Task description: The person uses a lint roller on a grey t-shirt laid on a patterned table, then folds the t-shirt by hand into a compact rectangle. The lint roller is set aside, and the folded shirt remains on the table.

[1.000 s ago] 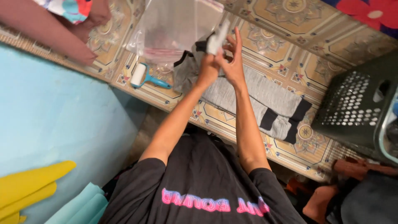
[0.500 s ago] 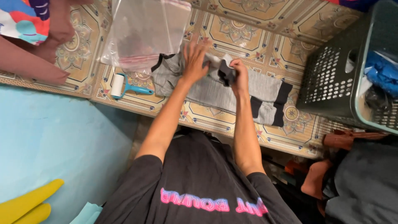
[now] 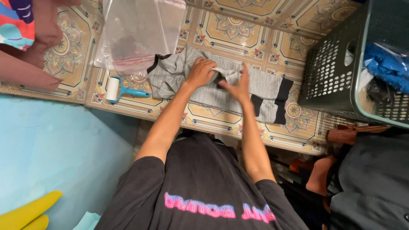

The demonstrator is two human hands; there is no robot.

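Lying flat on a patterned tile floor (image 3: 238,32), the grey garment (image 3: 264,85) has black cuffs. The left hand (image 3: 201,72) presses on its middle, fingers curled into the cloth; the right hand (image 3: 237,87) rests beside it, fingers straight. Left of the garment lie a lint roller (image 3: 115,90) and a clear plastic bag (image 3: 136,34); right stands a dark laundry basket (image 3: 332,72).

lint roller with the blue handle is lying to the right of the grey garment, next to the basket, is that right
Not quite. In the head view the lint roller with the blue handle lies to the left of the grey garment, below the clear plastic bag; the basket is on the opposite side.
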